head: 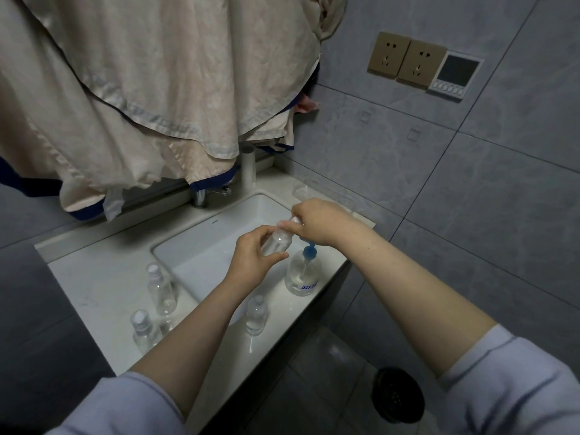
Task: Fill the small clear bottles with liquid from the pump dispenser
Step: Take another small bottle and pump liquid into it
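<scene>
Cloth (pixel 131 89), pale beige with dark blue trim, hangs over the back of the scene and hides most of the wall behind the sink, its lower folds dropping just in front of the chrome faucet (pixel 198 197). Below it lies the white counter (pixel 94 277) with a rectangular basin (pixel 219 227) sunk into it. On the grey tiled wall to the right sit two tan sockets (pixel 406 59) and, just beside them, a small white control panel (pixel 456 75); a dark round drain cover (pixel 397 394) shows on the floor. Both forearms reach in from the lower edge, sleeves pushed up. The pump dispenser (pixel 303 273), clear with a blue pump head, stands upright on the counter's front right edge, its top partly covered by the right hand (pixel 320 222). Three capped small bottles stand upright on the counter: the rear left bottle (pixel 161 290), the front left bottle (pixel 142 331), and a third bottle (pixel 256 313) near the front, by the left forearm. The left hand (pixel 254 259) curls its fingers and thumb round the held bottle (pixel 279 241) above the basin's right side, its long axis tilted, neck up and to the right. The right hand, knuckles up, pinches that bottle's white cap (pixel 295 220).
</scene>
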